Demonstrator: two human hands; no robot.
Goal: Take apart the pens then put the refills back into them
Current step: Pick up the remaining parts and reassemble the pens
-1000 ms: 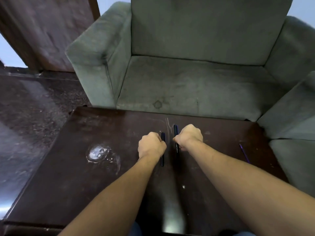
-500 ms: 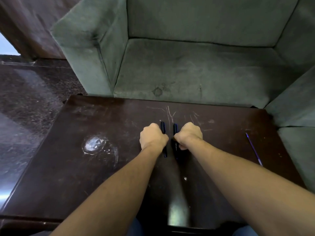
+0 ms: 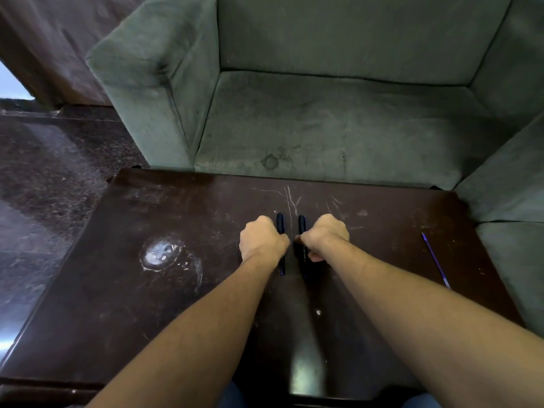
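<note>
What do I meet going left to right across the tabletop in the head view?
White smudge → left hand → left pen → right pen → right hand → thin purple refill.

- Nothing legible anywhere on the table.
- Faint pale print runs along the dark pen on the right (image 3: 302, 223), too small and blurred to read.

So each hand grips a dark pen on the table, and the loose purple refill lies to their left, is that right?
Not quite: the head view shows the purple refill lying to their right, on the table. The left hand and right hand do each grip a dark pen.
</note>
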